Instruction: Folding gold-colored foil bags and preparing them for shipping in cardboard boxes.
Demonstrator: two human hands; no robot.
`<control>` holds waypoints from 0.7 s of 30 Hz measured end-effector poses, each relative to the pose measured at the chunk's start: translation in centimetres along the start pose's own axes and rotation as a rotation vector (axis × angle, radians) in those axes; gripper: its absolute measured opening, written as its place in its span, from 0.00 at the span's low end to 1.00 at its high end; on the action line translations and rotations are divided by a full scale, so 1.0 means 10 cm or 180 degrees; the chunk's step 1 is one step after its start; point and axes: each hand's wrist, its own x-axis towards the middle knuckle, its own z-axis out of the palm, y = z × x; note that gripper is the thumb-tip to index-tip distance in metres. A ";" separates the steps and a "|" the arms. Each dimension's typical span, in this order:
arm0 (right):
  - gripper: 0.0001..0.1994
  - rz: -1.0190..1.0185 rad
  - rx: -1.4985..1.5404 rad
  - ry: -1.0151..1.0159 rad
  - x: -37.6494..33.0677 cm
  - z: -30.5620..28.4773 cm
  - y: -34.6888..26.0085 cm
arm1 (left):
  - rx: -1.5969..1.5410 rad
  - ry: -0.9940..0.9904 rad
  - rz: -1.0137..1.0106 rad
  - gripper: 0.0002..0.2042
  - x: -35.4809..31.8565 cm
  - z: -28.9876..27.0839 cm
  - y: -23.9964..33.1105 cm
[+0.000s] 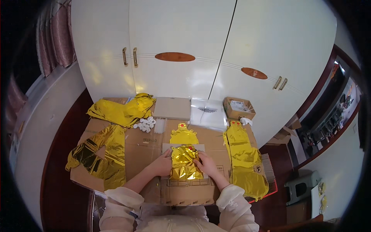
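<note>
A folded gold foil balloon (pixel 185 166) lies in front of me on a pale flat sheet (pixel 166 146) over the cardboard-covered table. My left hand (pixel 165 163) grips its left edge, some of the fingers hidden by the foil. At the opposite edge, my right hand (pixel 206 164) is closed on the foil with fingertips resting on top. Just beyond, another gold foil piece (pixel 184 135) with a scalloped outline and a red spot lies flat.
Gold foil balloons are heaped at far left (pixel 119 110), near left (pixel 110 154) and right (pixel 245 158). White rolls (pixel 146 125), cardboard sheets (pixel 172 108), clear plastic bags (pixel 208 114) and a small cardboard box (pixel 239 108) line the back, before a white cabinet (pixel 177 31).
</note>
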 end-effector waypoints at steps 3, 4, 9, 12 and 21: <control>0.14 0.0074 0.0010 -0.0016 0.00 -0.02 -0.01 | 0.0276 0.1343 -0.0706 0.14 -0.23 -0.13 0.13; 0.13 0.0122 0.0027 -0.0041 0.00 -0.02 -0.02 | -0.0018 0.0768 -0.1043 0.16 -0.29 -0.39 0.32; 0.15 0.0203 -0.0054 -0.0021 0.00 -0.05 -0.07 | -0.0674 0.0136 -0.0102 0.23 -0.31 -0.56 1.21; 0.14 0.0217 -0.0021 0.0017 0.00 -0.02 -0.04 | -0.0677 0.1062 0.0565 0.28 -0.20 -0.23 1.27; 0.13 0.0285 0.0046 -0.0002 0.02 -0.05 -0.04 | -0.0287 0.0706 0.0052 0.35 -0.12 -0.05 1.10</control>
